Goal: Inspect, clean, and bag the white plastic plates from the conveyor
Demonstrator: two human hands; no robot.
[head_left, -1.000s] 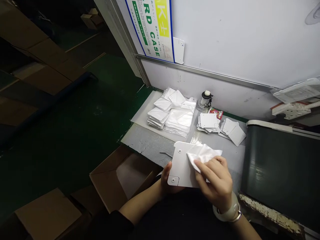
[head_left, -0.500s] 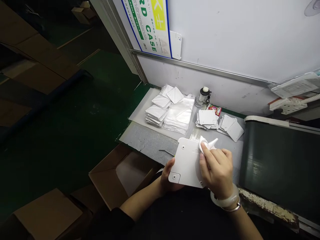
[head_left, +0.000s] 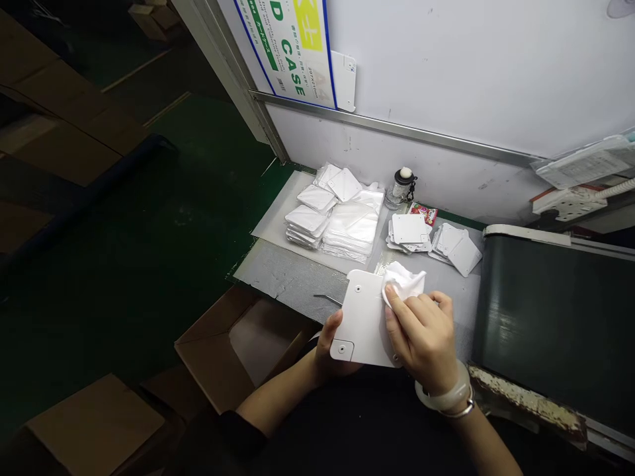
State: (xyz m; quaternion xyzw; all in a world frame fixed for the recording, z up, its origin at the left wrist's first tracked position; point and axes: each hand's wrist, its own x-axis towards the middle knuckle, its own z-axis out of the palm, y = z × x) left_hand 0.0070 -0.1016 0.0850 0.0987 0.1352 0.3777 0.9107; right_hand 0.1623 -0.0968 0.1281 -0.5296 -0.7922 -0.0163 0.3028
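Head view: white plastic plate (head_left: 362, 317) held over grey mat (head_left: 282, 277), long axis running away from the wearer, tabbed corner nearest. Left hand (head_left: 335, 350) grips its near-left edge, thumb on top; right hand (head_left: 424, 344), fingers together, pinches white cloth (head_left: 403, 283) against the face. Wiping judged in hand; next pass calls for the uncovered lower face.

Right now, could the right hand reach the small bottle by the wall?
Probably yes. The right hand holds a white cloth against a white plastic card, but only low stacks of white cards lie between it and the small bottle, so the way over them looks free.
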